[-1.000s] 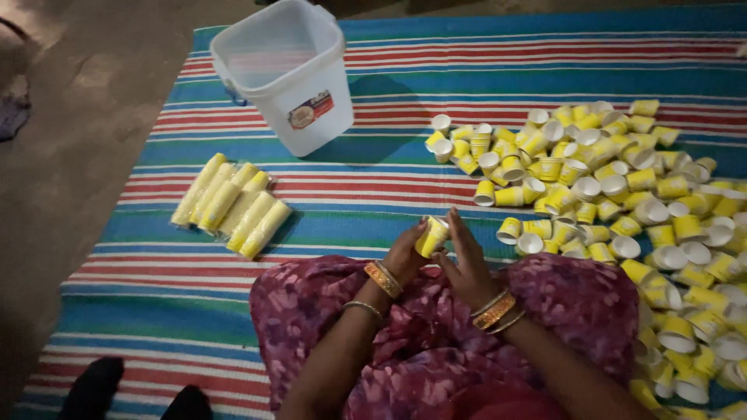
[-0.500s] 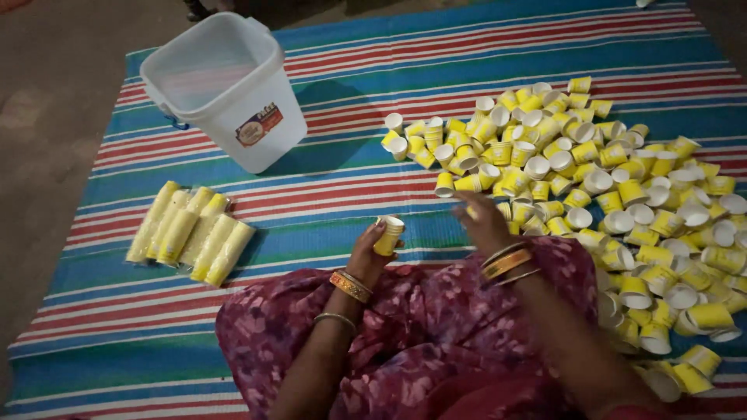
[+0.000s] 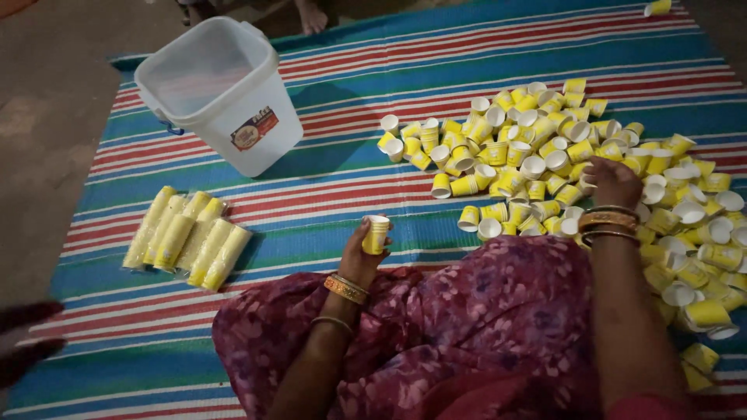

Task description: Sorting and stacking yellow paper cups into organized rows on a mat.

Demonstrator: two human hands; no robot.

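Observation:
My left hand (image 3: 359, 257) holds a short stack of yellow paper cups (image 3: 376, 233) upright just above the striped mat (image 3: 327, 194). My right hand (image 3: 615, 180) reaches out to the right and rests on a large loose pile of yellow paper cups (image 3: 545, 155), its fingers curled among them; whether it grips one cannot be told. Both wrists wear bangles. My lap is covered in purple patterned cloth (image 3: 436, 334).
A white plastic bucket (image 3: 222, 93) stands empty at the far left of the mat. Several long wrapped stacks of cups (image 3: 187, 237) lie side by side on the left. One stray cup (image 3: 657, 8) lies at the far right. Someone's foot (image 3: 313, 15) shows at the top.
My right hand left the stack held in my left hand and moved right into the loose pile. The left hand keeps the stack. The camera view shifted, bringing bucket and pile closer.

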